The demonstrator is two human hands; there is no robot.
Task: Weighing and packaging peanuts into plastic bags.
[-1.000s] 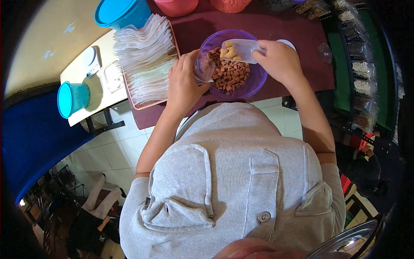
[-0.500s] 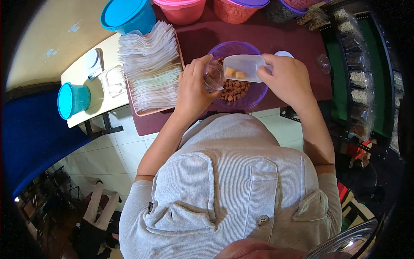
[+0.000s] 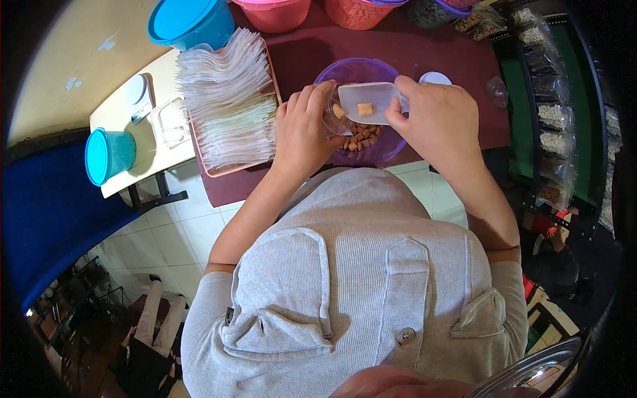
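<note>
In my left hand [image 3: 302,126] is a small clear plastic cup [image 3: 336,119], its mouth tilted toward the right. A tan square snack piece shows at its opening. My right hand [image 3: 441,116] grips a translucent white scoop [image 3: 383,96] by its handle, with its lip against or just over the cup's mouth. One tan piece [image 3: 365,109] lies on the scoop. Both hands are above a purple tub [image 3: 393,151] that holds brown cube-shaped pieces [image 3: 361,138]. My fingers partly hide the cup's wall.
Left of the tub, a pink tray [image 3: 271,69] holds stacked clear plastic bags [image 3: 225,109]. Lidded tubs, among them a blue tub [image 3: 196,25], line the far edge. A turquoise bucket [image 3: 109,156] stands on the left table. Packets [image 3: 552,142] hang on the right rack. A person is at lower left.
The scoop has shifted slightly left and tipped toward the cup. One of the two tan pieces has slid from the scoop to the cup's mouth.
</note>
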